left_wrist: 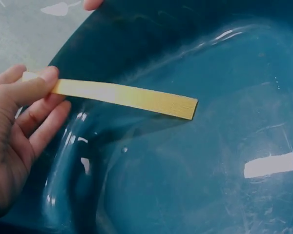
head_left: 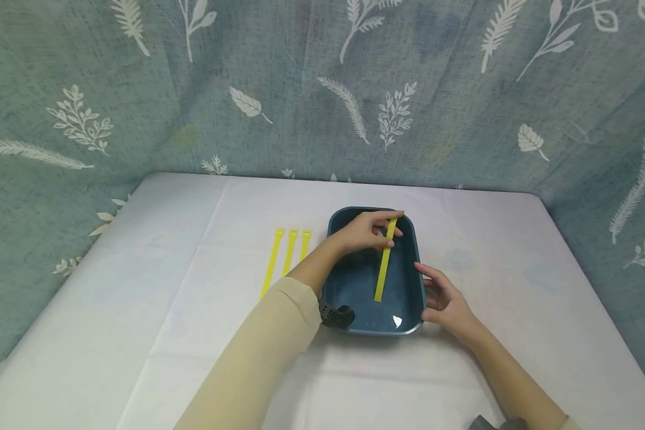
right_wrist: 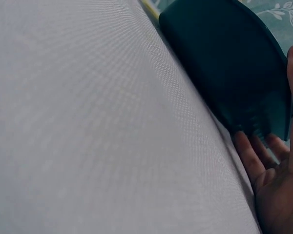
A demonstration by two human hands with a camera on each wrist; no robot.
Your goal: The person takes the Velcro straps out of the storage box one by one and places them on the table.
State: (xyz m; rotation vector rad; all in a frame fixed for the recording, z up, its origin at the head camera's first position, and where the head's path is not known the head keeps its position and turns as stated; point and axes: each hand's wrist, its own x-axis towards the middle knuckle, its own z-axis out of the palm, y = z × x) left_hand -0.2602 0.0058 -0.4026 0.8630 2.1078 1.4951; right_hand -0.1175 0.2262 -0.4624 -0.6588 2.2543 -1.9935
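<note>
My left hand [head_left: 366, 232] pinches one end of a yellow hook-and-loop cable tie [head_left: 384, 263] between thumb and fingers, over the blue plastic bin [head_left: 355, 307]. In the left wrist view the flat free end of the tie [left_wrist: 136, 97] points across the inside of the bin. My right hand [head_left: 447, 301] is at the bin's right side. In the right wrist view its fingertips [right_wrist: 244, 141] touch the outer wall and the thumb is up by the rim. Left of the bin lie three more yellow cable ties [head_left: 272, 263], partly hidden behind the left forearm.
A white cloth [head_left: 140, 358] covers the table. Behind it and along the sides hangs a green-blue curtain [head_left: 290, 89] with white leaf prints. Black wrist camera gear [head_left: 335, 315] on the left arm overlaps the bin's near left corner.
</note>
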